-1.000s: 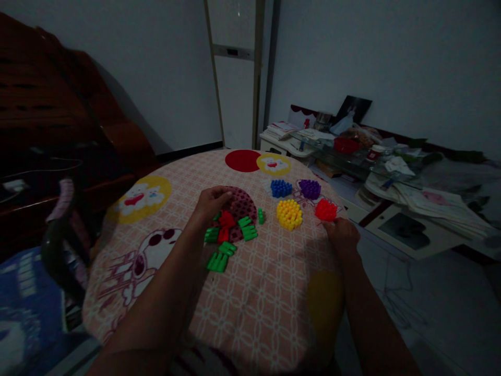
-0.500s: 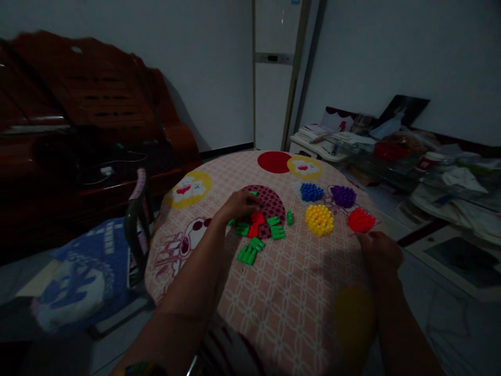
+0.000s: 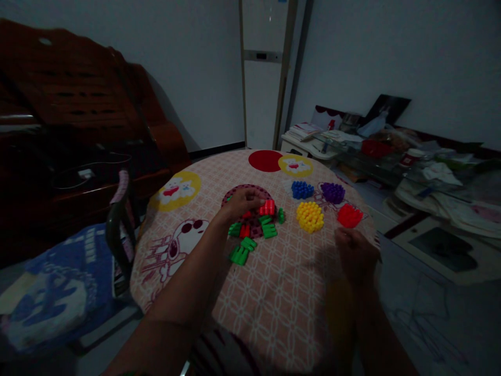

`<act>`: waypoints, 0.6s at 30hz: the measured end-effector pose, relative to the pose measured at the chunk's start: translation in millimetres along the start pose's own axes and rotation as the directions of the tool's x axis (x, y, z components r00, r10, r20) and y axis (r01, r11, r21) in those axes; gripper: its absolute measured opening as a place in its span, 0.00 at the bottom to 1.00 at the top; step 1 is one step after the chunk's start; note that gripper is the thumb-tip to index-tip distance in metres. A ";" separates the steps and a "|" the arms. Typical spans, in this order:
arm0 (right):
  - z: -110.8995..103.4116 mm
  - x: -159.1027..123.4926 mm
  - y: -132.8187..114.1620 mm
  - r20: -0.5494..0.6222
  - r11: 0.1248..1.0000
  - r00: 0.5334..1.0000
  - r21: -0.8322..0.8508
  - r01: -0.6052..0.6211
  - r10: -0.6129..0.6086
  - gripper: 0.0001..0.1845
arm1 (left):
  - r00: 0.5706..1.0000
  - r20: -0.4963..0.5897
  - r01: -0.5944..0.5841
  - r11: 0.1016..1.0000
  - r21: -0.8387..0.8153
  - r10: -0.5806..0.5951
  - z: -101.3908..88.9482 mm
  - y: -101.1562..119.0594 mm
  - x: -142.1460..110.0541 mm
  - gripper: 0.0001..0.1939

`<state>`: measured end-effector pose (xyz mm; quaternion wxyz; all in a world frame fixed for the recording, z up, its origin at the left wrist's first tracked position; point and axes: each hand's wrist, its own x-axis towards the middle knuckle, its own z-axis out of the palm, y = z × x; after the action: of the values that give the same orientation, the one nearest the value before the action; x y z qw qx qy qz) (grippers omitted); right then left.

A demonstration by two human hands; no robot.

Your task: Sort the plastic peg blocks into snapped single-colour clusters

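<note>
My left hand (image 3: 245, 202) reaches over the dark red checked circle on the cloth, its fingertips closed on a red plastic toy block (image 3: 267, 208) with finger-like prongs. Under and around that hand lie several green blocks (image 3: 268, 227) and another red block (image 3: 245, 231); the hand partly hides some. Closer to me is a green cluster (image 3: 239, 254), and a small green piece (image 3: 281, 215) lies to the right. My right hand (image 3: 357, 255) is curled closed just in front of a pile of red blocks (image 3: 349, 215); whatever its fingers hold is hidden.
Piles of yellow (image 3: 310, 216), blue (image 3: 302, 189) and purple blocks (image 3: 333, 192) sit on the patterned tablecloth (image 3: 270, 292). A chair (image 3: 117, 224) stands left of the round table. Behind is a wooden bench (image 3: 74, 99); at right, a cluttered glass-topped cabinet (image 3: 376, 162).
My left hand has lifted a red block and moved it right over the green ones. My right hand has drawn slightly back from the red pile. The view has shifted a little right.
</note>
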<state>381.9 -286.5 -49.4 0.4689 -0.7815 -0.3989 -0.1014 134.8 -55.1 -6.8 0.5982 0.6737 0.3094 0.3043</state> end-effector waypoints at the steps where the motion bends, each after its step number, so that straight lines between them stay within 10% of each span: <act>1: 3.8 -6.1 -12.5 0.058 0.997 0.998 0.078 0.025 -0.030 0.20 | 0.999 0.033 0.012 0.998 -0.058 -0.010 9.2 2.0 -1.3 0.13; 8: 35.3 -23.9 -58.9 0.304 0.911 0.940 0.412 0.018 -0.156 0.14 | 0.983 0.146 -0.097 0.992 -0.078 0.107 67.4 7.8 -13.6 0.15; 18: 37.6 -18.8 -54.0 0.416 0.646 0.902 0.659 -0.386 0.115 0.19 | 0.909 0.236 -0.394 0.893 0.219 0.344 83.8 9.8 -21.8 0.09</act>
<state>322.6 -252.8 -44.5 0.6739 -0.5836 -0.3660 0.2673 187.0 -124.8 -6.3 0.4620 0.8191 0.1539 0.3032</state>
